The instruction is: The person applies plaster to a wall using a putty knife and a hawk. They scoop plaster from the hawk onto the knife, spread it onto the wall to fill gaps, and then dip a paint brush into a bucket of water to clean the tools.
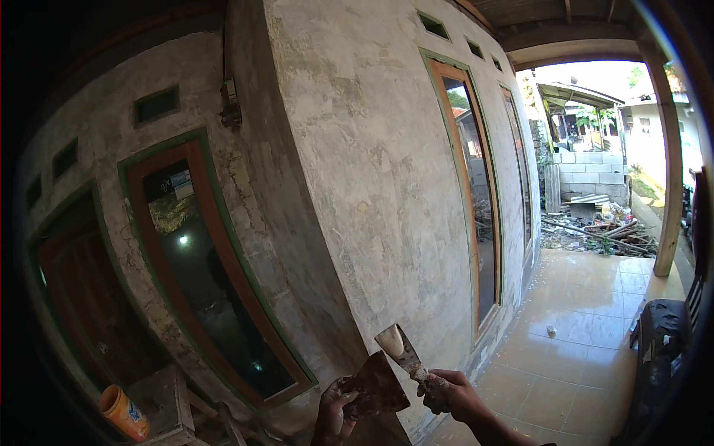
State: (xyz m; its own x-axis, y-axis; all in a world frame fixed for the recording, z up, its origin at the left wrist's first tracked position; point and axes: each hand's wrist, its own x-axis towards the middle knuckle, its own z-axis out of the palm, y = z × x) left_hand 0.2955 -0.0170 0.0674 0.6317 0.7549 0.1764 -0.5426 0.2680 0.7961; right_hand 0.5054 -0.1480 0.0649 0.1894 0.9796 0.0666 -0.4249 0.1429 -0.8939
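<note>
My right hand (444, 394) is closed around the handle of a putty knife (408, 358), whose metal blade points up and to the left. A lump of whitish putty (392, 341) lies on that blade. In my left hand (336, 405) is a dark reddish flat plate (375, 387), smeared with pale paste, its upper edge close to the knife. Both tools are held low in front of the corner of a patchy, grey-white plastered wall (372, 178).
An orange bucket (124, 413) stands on a wooden bench (175, 409) at lower left. Wood-framed windows (468, 193) line the walls. Glossy tiles (573, 334) with white specks run along the right, beside a dark seat (654, 357) and a post (667, 178). Rubble (606, 227) lies beyond.
</note>
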